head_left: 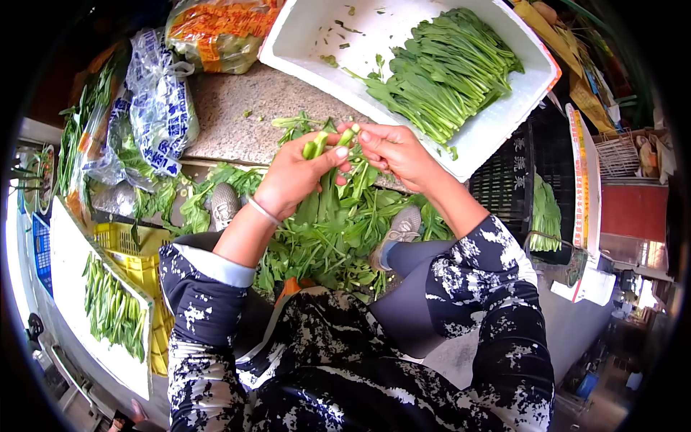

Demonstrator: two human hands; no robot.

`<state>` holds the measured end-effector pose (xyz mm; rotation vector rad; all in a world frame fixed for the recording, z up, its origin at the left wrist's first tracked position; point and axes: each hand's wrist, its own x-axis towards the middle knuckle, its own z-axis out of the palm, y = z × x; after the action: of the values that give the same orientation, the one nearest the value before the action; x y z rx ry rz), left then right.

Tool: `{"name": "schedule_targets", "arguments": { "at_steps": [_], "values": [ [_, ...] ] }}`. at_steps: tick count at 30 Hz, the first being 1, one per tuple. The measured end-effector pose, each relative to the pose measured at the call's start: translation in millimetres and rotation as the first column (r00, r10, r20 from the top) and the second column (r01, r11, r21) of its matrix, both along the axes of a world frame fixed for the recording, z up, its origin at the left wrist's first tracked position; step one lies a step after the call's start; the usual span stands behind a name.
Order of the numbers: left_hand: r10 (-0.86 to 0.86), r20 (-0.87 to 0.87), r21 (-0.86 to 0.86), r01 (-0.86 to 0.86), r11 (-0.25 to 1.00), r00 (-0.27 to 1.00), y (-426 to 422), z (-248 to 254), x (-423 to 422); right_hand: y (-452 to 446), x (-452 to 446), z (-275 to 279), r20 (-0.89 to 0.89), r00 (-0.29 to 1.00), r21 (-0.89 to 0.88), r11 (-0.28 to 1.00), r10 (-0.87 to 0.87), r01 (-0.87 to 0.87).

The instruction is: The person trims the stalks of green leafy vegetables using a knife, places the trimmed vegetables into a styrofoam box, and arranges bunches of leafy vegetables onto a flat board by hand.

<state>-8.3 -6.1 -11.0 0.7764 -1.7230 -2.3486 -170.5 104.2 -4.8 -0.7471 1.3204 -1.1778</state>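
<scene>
My left hand (286,176) is closed round a small bunch of leafy green stalks (317,146), their pale cut ends pointing up and their leaves hanging below. My right hand (403,155) is closed too, with thumb and forefinger pinching the end of one stalk beside the left fingers. Under both hands, a loose heap of leafy greens (324,245) covers the ground between my shoes. Just beyond the right hand, a white foam box (309,61) holds a neat row of leafy greens (446,75), stems towards the right.
Plastic bags of vegetables (160,108) stand at the upper left. At the left, a white foam box (68,252) with bundled greens (111,309) adjoins a yellow crate (119,234). A black crate (504,165) stands at the right, with a bundle of greens (545,216) beside it.
</scene>
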Motion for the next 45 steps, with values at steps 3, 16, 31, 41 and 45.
{"name": "schedule_targets", "arguments": {
  "at_steps": [3, 16, 31, 41, 45],
  "values": [
    [-0.004, -0.035, -0.021, 0.004, 1.000, 0.999, -4, -1, 4, -4, -41, -27, -0.314, 0.947, 0.144, 0.982, -0.068, 0.118],
    [0.126, 0.025, -0.352, -0.109, 0.930, 0.992, -6, -10, 2, 14, -148, -108, -0.970, 0.215, 0.232, 0.720, 0.118, 0.653],
    [0.064, 0.020, -0.438, -0.049, 0.897, 0.998, 4, -2, -5, -8, 9, 21, -0.155, 0.978, 0.070, 0.986, -0.137, 0.149],
    [0.076, -0.149, 0.129, -0.057, 0.990, 0.986, 2, 5, -6, 1, 12, 16, 0.083, 0.995, -0.022, 0.998, -0.051, 0.053],
    [0.126, -0.138, 0.261, -0.086, 0.962, 0.982, 3, 4, -5, 2, -6, 6, 0.220, 0.974, 0.096, 0.995, -0.061, 0.040]
  ]
}}
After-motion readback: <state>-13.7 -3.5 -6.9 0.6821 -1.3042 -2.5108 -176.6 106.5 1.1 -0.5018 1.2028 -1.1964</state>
